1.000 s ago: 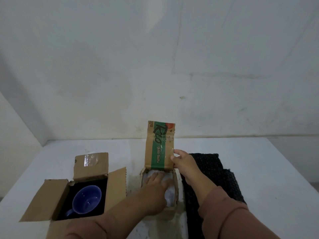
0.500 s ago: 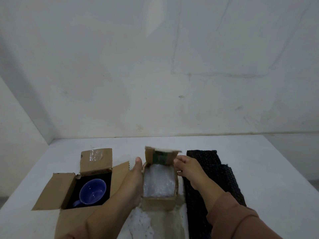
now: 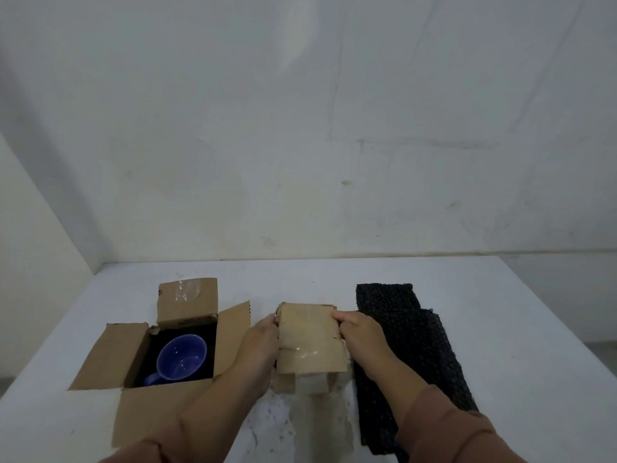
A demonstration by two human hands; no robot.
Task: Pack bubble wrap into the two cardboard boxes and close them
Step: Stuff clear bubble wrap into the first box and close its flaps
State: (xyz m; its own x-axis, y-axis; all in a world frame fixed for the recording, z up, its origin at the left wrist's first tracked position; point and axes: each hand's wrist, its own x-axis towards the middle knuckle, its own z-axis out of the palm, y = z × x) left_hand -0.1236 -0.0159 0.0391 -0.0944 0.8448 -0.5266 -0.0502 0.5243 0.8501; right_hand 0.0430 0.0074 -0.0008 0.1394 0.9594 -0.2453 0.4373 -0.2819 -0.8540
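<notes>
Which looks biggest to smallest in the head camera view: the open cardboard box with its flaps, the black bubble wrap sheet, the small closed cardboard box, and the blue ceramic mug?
1. Open cardboard box with flaps
2. Black bubble wrap sheet, close to it in spread, so that order is unsure
3. Small closed cardboard box
4. Blue ceramic mug

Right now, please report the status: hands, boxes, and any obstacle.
Left hand and right hand press small box flap down. Large box open, blue mug inside. Black bubble wrap unused at right. No obstacle.
</notes>
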